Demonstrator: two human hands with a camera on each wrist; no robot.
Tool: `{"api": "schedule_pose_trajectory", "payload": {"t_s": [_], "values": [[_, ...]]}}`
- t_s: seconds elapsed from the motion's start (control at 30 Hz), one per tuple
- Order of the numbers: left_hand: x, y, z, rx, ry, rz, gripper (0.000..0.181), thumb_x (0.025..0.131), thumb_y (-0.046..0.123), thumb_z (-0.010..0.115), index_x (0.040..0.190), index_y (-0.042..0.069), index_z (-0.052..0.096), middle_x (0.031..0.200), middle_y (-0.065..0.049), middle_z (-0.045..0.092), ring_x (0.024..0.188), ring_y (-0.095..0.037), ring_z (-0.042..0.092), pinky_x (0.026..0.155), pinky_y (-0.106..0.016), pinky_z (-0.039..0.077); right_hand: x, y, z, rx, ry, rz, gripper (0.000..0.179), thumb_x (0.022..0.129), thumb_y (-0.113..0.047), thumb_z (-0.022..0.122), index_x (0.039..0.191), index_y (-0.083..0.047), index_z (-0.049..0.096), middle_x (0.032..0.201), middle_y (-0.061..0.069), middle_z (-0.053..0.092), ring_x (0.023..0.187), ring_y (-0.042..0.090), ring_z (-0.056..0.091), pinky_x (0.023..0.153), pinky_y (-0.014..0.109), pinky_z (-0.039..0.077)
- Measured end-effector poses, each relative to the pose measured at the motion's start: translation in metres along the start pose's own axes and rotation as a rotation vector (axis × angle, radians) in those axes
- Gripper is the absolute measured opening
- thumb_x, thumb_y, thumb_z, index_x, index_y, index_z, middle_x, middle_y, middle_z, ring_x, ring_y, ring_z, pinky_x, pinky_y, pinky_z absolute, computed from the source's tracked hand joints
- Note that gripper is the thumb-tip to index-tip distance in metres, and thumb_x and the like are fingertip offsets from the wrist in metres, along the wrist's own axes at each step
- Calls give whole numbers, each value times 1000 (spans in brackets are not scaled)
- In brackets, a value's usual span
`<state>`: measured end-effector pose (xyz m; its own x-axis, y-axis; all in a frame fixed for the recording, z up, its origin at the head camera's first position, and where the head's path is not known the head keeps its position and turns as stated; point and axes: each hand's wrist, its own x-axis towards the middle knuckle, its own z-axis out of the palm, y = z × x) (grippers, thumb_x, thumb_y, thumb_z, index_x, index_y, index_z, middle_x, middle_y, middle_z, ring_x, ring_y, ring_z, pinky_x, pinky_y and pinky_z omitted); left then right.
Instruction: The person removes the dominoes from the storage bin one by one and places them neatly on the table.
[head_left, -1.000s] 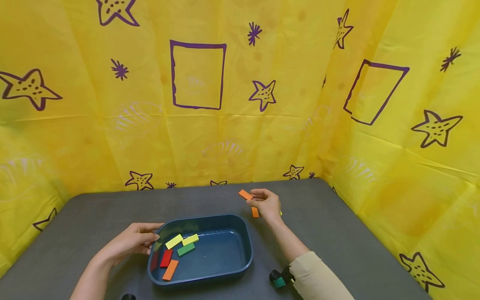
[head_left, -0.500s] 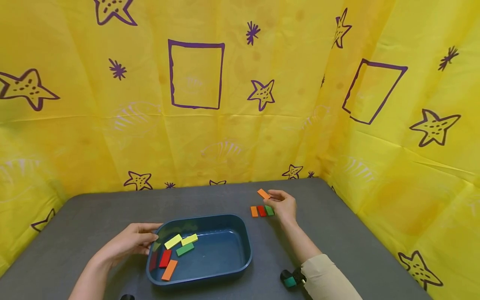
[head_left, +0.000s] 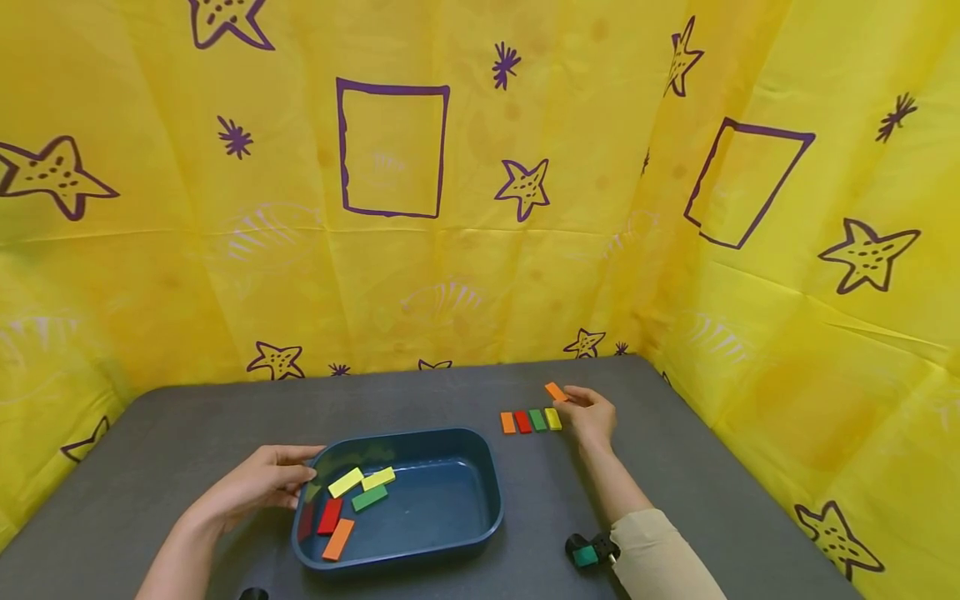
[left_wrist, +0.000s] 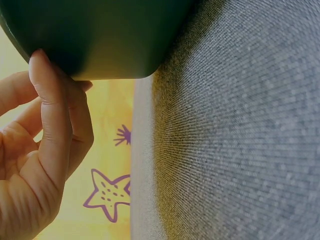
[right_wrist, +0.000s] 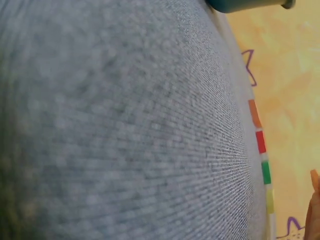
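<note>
My right hand (head_left: pixel 594 417) pinches an orange block (head_left: pixel 556 392) between thumb and fingers, held above the table. Just below it and to the left lies a row of blocks: orange (head_left: pixel 508 422), red (head_left: pixel 522 422), green (head_left: pixel 537 420) and yellow (head_left: pixel 553 418), side by side. My left hand (head_left: pixel 262 483) grips the left side of a dark blue bin (head_left: pixel 495 492), thumb against its outer wall in the left wrist view. Inside the bin lie two yellow blocks (head_left: pixel 346 482), a green block (head_left: pixel 370 498), a red block (head_left: pixel 330 517) and an orange block (head_left: pixel 339 539), all toward the left end.
The dark grey table (head_left: pixel 420 400) backs onto a yellow curtain (head_left: pixel 390 292) with purple starfish drawings, which also runs along the right side. A black and teal device (head_left: pixel 588 552) is at my right wrist.
My right hand has moved right with the orange block, past the row, whose red, green and yellow blocks have come into sight. The left hand and bin have stayed in place.
</note>
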<state>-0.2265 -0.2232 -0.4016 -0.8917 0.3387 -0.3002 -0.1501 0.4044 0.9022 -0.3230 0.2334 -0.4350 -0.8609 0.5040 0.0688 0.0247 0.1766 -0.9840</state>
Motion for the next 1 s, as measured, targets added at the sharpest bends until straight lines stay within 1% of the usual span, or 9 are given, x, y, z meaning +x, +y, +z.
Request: {"api": "schedule_pose_trajectory", "payload": {"t_s": [0.2, 0.27, 0.33, 0.4, 0.5, 0.6, 0.67, 0.73, 1.0], "values": [[0, 0, 0, -1, -3, 0, 62, 100, 16, 51, 149, -12, 27, 76, 0, 55, 66, -11, 53, 64, -23, 53, 3, 7, -6, -10, 20, 3, 35, 73, 3, 80, 107, 4, 74, 100, 20, 75, 64, -4, 57, 60, 11, 48], [0, 0, 0, -2, -5, 0, 62, 100, 17, 51, 149, -12, 27, 76, 0, 55, 66, -11, 53, 64, -23, 53, 3, 8, -9, -16, 31, 10, 35, 72, 4, 80, 106, 5, 74, 99, 20, 75, 65, -3, 58, 59, 10, 47], [0, 0, 0, -1, -5, 1, 62, 100, 17, 51, 149, -12, 27, 76, 0, 56, 67, -11, 53, 64, -23, 53, 3, 10, -11, -36, 45, 28, 34, 72, 3, 81, 105, 4, 74, 97, 19, 76, 68, 3, 62, 59, 11, 47], [0, 0, 0, -1, -5, 1, 62, 100, 17, 51, 149, -12, 27, 76, 0, 56, 66, -11, 53, 64, -23, 53, 3, 11, -13, -71, 55, 48, 33, 72, 1, 81, 104, 3, 75, 98, 19, 76, 77, 12, 66, 60, 12, 47], [-1, 0, 0, 2, -3, 3, 63, 100, 17, 51, 150, -12, 26, 76, 0, 55, 66, -11, 53, 64, -23, 53, 2, 13, -15, -131, 58, 76, 32, 73, -2, 81, 105, 2, 76, 106, 21, 74, 97, 28, 65, 69, 18, 48], [-1, 0, 0, 5, -5, 6, 63, 100, 17, 51, 150, -13, 26, 75, 0, 55, 65, -10, 53, 64, -23, 53, 2, 14, -17, -179, 57, 87, 34, 74, -3, 79, 106, 3, 75, 117, 26, 68, 111, 37, 59, 83, 31, 49], [-1, 0, 0, 4, -10, 10, 64, 100, 17, 51, 150, -13, 25, 76, 1, 55, 65, -10, 54, 64, -23, 53, 3, 15, -18, -197, 62, 91, 34, 74, -3, 79, 107, 4, 74, 121, 28, 65, 114, 40, 56, 91, 40, 48], [-1, 0, 0, 3, -15, 14, 64, 100, 17, 51, 149, -14, 25, 76, 1, 56, 65, -9, 54, 64, -23, 53, 3, 17, -19, -205, 71, 99, 34, 74, -3, 79, 107, 5, 74, 121, 29, 64, 114, 42, 55, 96, 46, 46], [0, 0, 0, -7, -29, 23, 64, 101, 17, 50, 150, -14, 23, 77, 1, 57, 66, -9, 54, 64, -23, 54, 2, 16, -21, -286, 68, 106, 34, 72, -7, 81, 104, 4, 75, 119, 28, 66, 114, 45, 52, 101, 51, 42]]}}
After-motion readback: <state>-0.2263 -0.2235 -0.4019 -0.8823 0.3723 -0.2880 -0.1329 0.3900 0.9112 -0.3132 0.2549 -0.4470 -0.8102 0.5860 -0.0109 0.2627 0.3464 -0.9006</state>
